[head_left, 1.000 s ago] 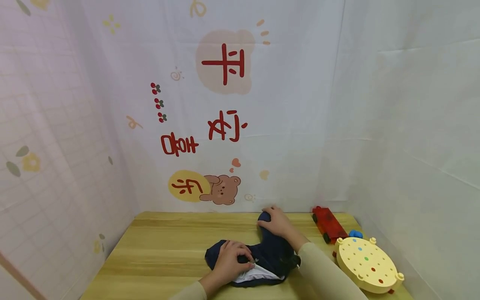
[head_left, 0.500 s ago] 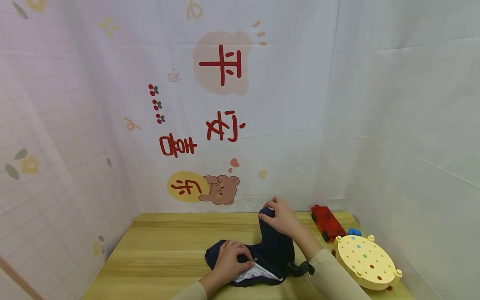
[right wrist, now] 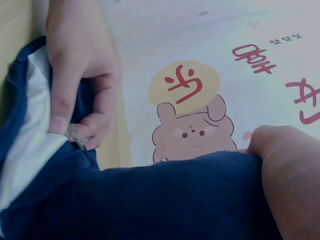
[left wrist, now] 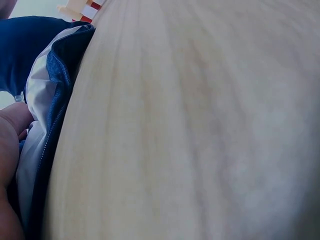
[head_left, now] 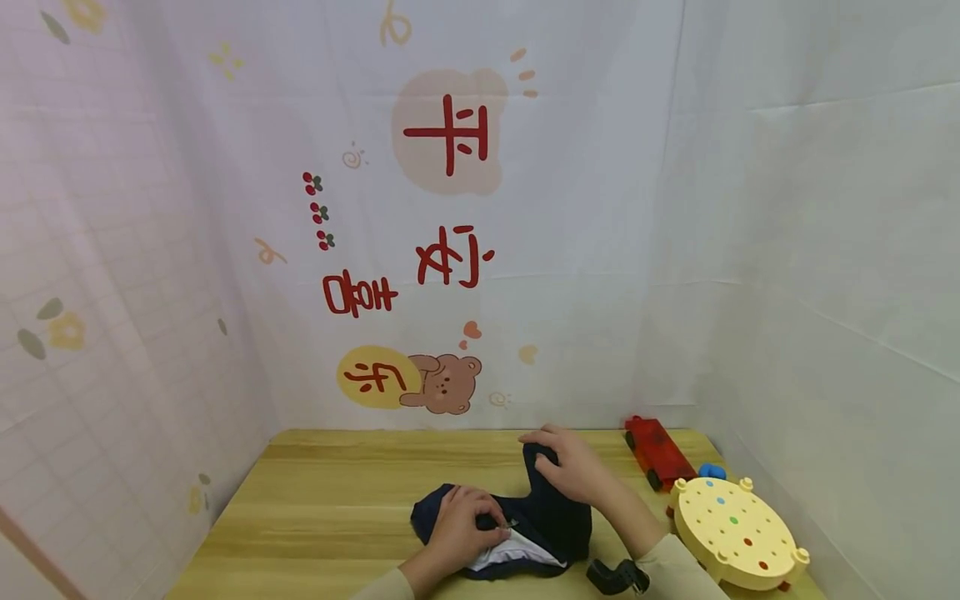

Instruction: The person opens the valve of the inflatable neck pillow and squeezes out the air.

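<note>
A navy, curved neck pillow point(head_left: 558, 517) lies on the wooden table, its zipper open along the near side and white lining point(head_left: 521, 548) showing. My left hand point(head_left: 459, 527) rests over its left arm, thumb and fingers pinching the zipper edge. In the right wrist view, those left-hand fingers point(right wrist: 62, 107) meet at a small metallic zipper pull point(right wrist: 77, 134). The other arm of the pillow stands raised toward the back, with my right hand point(head_left: 576, 471) gripping its end. The left wrist view catches the open zipper's teeth point(left wrist: 52, 122) beside part of the left hand point(left wrist: 7, 150).
To the right, a red toy car point(head_left: 660, 454) sits by a small blue piece point(head_left: 712, 472). Nearer, a round yellow toy board point(head_left: 738, 533) with colored dots stands on the table. White printed curtains point(head_left: 585, 250) enclose the back and sides.
The right hand lifted the pillow's far end, then came lower and slightly right, still gripping it. Its forearm swung out to the right. The left hand kept its place.
</note>
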### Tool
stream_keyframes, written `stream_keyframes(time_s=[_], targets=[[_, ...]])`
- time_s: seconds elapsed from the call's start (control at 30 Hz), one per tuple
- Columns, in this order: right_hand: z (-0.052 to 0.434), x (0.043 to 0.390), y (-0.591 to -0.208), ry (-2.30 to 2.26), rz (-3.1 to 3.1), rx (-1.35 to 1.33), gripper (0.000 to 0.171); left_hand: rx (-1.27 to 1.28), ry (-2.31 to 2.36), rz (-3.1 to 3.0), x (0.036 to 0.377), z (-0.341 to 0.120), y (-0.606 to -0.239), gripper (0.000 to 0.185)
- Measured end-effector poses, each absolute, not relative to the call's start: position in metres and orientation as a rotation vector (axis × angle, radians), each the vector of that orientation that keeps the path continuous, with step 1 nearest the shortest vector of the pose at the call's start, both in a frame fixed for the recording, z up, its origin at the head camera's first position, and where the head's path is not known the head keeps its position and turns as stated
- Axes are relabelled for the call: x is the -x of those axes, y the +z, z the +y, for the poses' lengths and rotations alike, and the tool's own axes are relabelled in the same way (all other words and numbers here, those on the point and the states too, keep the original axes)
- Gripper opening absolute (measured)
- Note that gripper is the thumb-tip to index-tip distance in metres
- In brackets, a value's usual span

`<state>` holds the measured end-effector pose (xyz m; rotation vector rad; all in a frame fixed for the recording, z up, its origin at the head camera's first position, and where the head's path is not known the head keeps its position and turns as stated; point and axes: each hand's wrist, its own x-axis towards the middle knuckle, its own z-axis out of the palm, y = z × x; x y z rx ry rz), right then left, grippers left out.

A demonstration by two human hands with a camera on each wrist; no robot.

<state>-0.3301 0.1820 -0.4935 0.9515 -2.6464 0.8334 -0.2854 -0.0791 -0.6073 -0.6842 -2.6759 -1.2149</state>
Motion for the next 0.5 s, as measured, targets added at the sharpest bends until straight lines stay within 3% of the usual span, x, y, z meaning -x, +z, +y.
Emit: stream_keyframes(time_s=[0.33, 0.5], targets=[[0.184, 0.314, -0.507, 0.840, -2.536, -0.929, 0.036, 0.683, -1.208, -2.692, 0.287, -0.079, -0.608, 0.019], [0.183, 0.309, -0.514, 0.864, -2.482, -0.899, 0.021, 0.695, -1.215, -2.698, 0.287, -0.080, -0.607, 0.019]])
